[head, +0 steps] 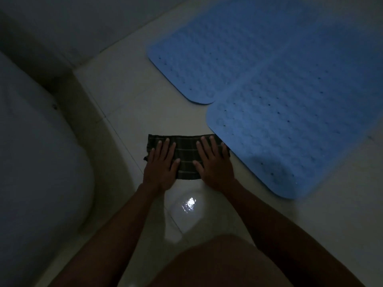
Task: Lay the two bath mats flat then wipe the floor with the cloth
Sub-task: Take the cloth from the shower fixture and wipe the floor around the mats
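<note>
Two blue bath mats lie flat on the pale tiled floor (132, 104). The far mat (217, 50) stretches along the wall at the top. The near mat (294, 125) lies at the right, its upper edge meeting the far mat. A dark checked cloth (185, 151) is spread on the floor just left of the near mat's edge. My left hand (160, 164) presses flat on the cloth's left part, fingers spread. My right hand (213, 162) presses flat on its right part, beside the near mat.
A white toilet bowl (35, 162) fills the left side. The wall (72, 23) runs along the top left. A bright light reflection (189, 204) shines on wet-looking tile between my forearms. My knee (223, 264) is at the bottom. The room is dim.
</note>
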